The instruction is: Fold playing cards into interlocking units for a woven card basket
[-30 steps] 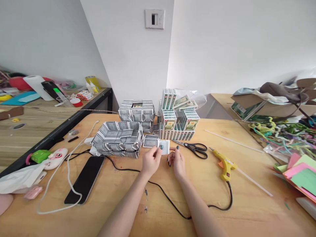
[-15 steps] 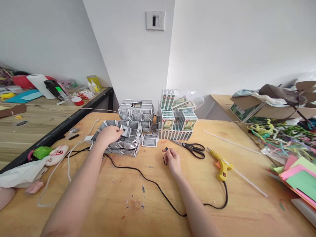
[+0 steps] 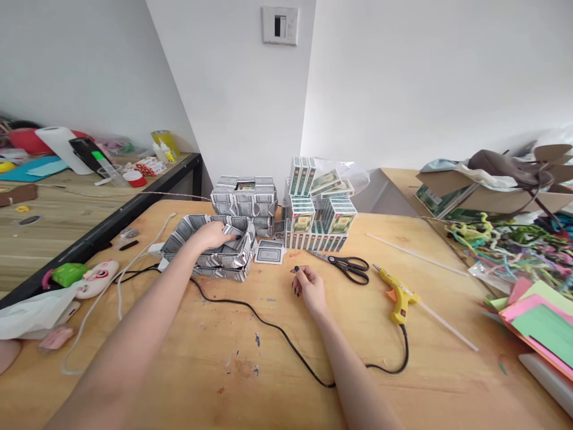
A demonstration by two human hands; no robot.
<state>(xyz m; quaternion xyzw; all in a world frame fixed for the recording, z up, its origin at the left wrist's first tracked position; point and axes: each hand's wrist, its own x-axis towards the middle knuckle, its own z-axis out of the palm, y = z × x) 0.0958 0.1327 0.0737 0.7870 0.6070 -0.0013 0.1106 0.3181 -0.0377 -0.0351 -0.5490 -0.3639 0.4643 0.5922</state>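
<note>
My left hand [image 3: 213,235] reaches into a low open box made of folded playing cards [image 3: 188,251] on the wooden table. Its fingers are curled over a folded card piece inside the box. My right hand [image 3: 308,286] rests on the table to the right, fingers loosely curled with nothing visible in them. A small stack of loose cards [image 3: 270,252] lies flat between the two hands, beside the box. A second card box [image 3: 244,200] stands behind the first.
Stacked card packs [image 3: 320,218] stand at the back centre. Black scissors [image 3: 347,266] and a yellow glue gun [image 3: 398,294] lie right of my right hand, its black cord [image 3: 268,325] crossing the table. Coloured paper [image 3: 537,316] sits far right.
My left hand left the spot by my right hand, carried the folded card to the card box and now dips further into it. My right hand stayed on the table.
</note>
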